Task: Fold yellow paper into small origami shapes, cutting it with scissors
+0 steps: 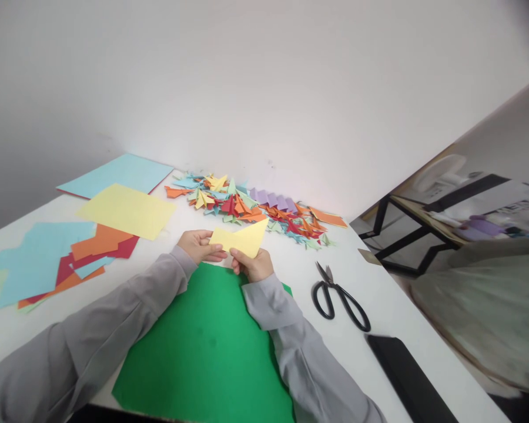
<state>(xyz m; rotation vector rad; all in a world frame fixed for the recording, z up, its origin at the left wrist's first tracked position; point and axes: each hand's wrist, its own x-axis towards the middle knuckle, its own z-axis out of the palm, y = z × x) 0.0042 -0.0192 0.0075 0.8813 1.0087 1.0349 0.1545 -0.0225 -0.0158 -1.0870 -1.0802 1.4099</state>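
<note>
Between my two hands I hold a piece of folded yellow paper (pixel 238 238), with one pointed flap rising at its right end. My left hand (pixel 199 245) pinches its left end, thumb on the near face. My right hand (pixel 254 264) grips the lower right part between thumb and fingers. Both hands are raised over the far edge of a green sheet (pixel 203 346) on the white table. Beyond them lies a heap of small folded paper figures (pixel 235 202) in several colours.
Scissors (pixel 330 285) with black handles lie to the right, a black flat object (pixel 409 376) nearer me. Loose coloured paper pieces (pixel 44 258), a yellow sheet (pixel 127 211) and light blue sheets (pixel 119 173) lie left. An orange paper (pixel 328 217) rests near the wall.
</note>
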